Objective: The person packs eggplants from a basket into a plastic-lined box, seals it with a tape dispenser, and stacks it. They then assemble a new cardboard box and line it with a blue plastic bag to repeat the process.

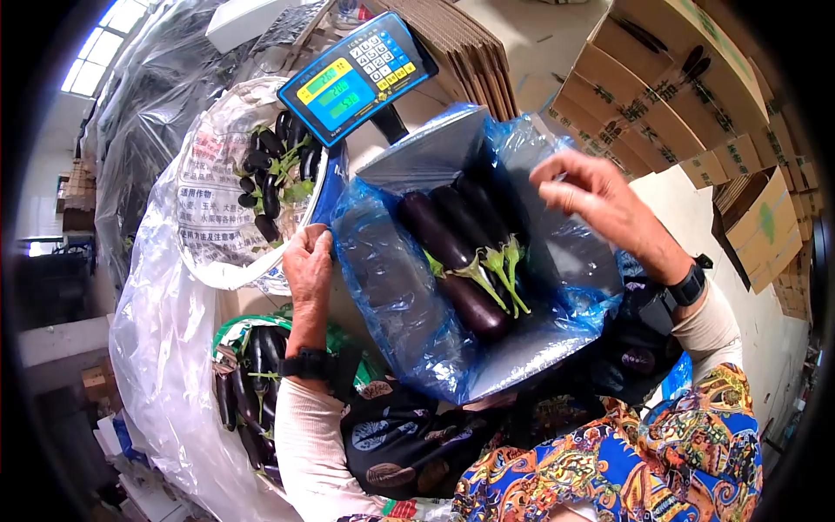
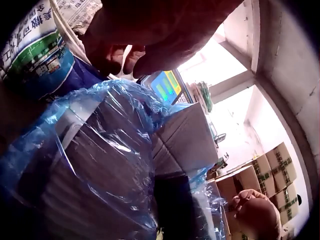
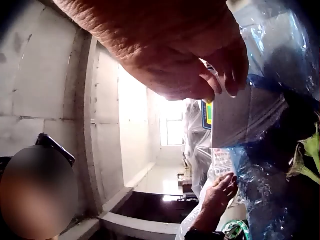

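Several long dark purple eggplants (image 1: 441, 228) with green stems lie in a box lined with blue plastic film (image 1: 383, 296); grey flaps stand up around them. My right hand (image 1: 600, 204) is over the box's right side, fingers loosely bent, holding nothing visible. To the left of the box, my left hand (image 1: 309, 270) is beside the rim of a white printed sack (image 1: 204, 187), its fingers loosely curled with nothing seen in them. Inside that sack are smaller dark eggplants (image 1: 271, 196). In the left wrist view the left hand (image 2: 145, 35) hangs above the film-covered box wall (image 2: 107, 145).
A scale display (image 1: 357, 78) stands behind the box. More eggplants (image 1: 252, 374) fill a green-edged bag at lower left. Flattened cartons (image 1: 461, 56) lean behind, with stacked cardboard boxes (image 1: 644, 87) to the right. Clear plastic sheeting (image 1: 161, 313) drapes along the left.
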A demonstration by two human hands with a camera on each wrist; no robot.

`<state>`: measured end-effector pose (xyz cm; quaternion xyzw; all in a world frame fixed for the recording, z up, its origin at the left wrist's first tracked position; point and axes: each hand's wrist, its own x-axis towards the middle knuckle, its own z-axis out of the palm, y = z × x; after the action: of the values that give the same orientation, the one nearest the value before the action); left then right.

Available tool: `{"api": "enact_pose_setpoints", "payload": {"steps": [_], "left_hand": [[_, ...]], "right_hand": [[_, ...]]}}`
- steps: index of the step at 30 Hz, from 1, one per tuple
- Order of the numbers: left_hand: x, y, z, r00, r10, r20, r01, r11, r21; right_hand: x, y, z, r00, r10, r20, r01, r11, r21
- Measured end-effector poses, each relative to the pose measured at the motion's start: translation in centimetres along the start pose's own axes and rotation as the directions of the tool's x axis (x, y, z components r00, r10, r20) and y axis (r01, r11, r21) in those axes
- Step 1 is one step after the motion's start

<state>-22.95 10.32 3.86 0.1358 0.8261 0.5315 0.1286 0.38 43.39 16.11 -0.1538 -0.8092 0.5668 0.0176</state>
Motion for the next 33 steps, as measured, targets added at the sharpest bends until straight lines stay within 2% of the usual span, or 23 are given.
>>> {"api": "enact_pose_setpoints", "payload": {"steps": [1,2,4,5,8,9,12,14,17,21,22,24,25,27,28,29,30,31,32,33], "left_hand": [[0.2,-0.2,0.2,0.998,0.057,-0.012,-0.056,0.995,0.089],[0.2,0.2,0.5,0.998,0.061,-0.024,-0.059,0.995,0.081],[-0.3,1.1,1.1,0.997,0.057,-0.047,-0.054,0.996,0.066],[-0.3,1.3,1.1,0.997,0.059,-0.041,-0.054,0.992,0.114],[-0.6,2.0,1.6,0.964,0.225,-0.139,-0.181,0.945,0.272],[-1.2,3.8,1.7,0.933,0.318,-0.169,-0.227,0.882,0.412],[-1.8,5.8,2.5,0.850,0.516,-0.108,-0.418,0.785,0.457],[-2.7,7.4,3.6,0.812,0.582,0.040,-0.534,0.713,0.455],[-4.1,8.7,5.8,0.768,0.618,0.169,-0.614,0.634,0.470],[-4.9,8.4,7.1,0.778,0.551,0.301,-0.628,0.669,0.398],[-5.2,8.0,7.4,0.759,0.546,0.354,-0.650,0.663,0.372],[-6.0,8.2,7.9,0.657,0.524,0.542,-0.737,0.597,0.316],[-6.7,8.6,8.1,0.626,0.549,0.554,-0.761,0.584,0.283],[-6.2,9.6,8.0,0.646,0.606,0.464,-0.759,0.574,0.306],[-5.7,10.0,7.9,0.654,0.629,0.421,-0.756,0.573,0.318],[-4.6,10.3,7.3,0.664,0.688,0.294,-0.744,0.570,0.348],[-3.1,10.1,6.1,0.691,0.685,0.232,-0.719,0.615,0.324],[-2.3,10.4,4.9,0.794,0.594,0.126,-0.603,0.748,0.278],[-1.2,8.9,4.0,0.925,0.380,0.026,-0.381,0.923,0.051],[0.1,8.8,2.9,0.940,0.342,0.019,-0.340,0.925,0.172]], "right_hand": [[-0.2,0.0,0.4,0.998,0.011,0.064,-0.010,1.000,-0.007],[-0.4,0.3,0.9,0.994,-0.070,0.079,0.069,0.998,0.011],[-0.6,0.3,1.4,0.991,-0.043,0.125,0.053,0.995,-0.080],[-0.7,0.5,1.6,0.988,-0.045,0.151,0.064,0.990,-0.124],[-1.2,0.9,2.4,0.950,-0.099,0.295,0.169,0.961,-0.220],[-1.2,1.1,2.7,0.938,-0.100,0.332,0.192,0.947,-0.256],[-1.4,0.8,3.3,0.922,-0.070,0.380,0.200,0.928,-0.314],[-1.4,1.0,3.6,0.907,-0.020,0.420,0.187,0.914,-0.361],[-1.4,1.8,4.1,0.897,0.022,0.442,0.190,0.883,-0.430],[-1.5,2.9,5.2,0.875,0.110,0.472,0.153,0.862,-0.483],[-1.6,3.1,5.4,0.864,0.136,0.485,0.136,0.864,-0.484],[-1.6,3.1,5.7,0.839,0.172,0.516,0.179,0.809,-0.560],[-1.6,3.1,5.8,0.829,0.189,0.527,0.194,0.786,-0.587],[-1.5,2.6,5.7,0.828,0.179,0.532,0.242,0.741,-0.626],[-1.1,2.2,5.3,0.865,0.123,0.487,0.241,0.749,-0.617],[-0.3,2.4,4.5,0.899,-0.107,0.425,0.346,0.769,-0.538],[0.9,0.7,3.4,0.930,-0.165,0.328,0.307,0.839,-0.449],[2.1,0.9,2.5,0.934,-0.285,0.215,0.341,0.891,-0.301],[3.3,-0.5,1.4,0.951,-0.298,0.087,0.309,0.878,-0.365],[4.6,-0.1,0.5,0.922,-0.385,-0.032,0.333,0.833,-0.441]]}}
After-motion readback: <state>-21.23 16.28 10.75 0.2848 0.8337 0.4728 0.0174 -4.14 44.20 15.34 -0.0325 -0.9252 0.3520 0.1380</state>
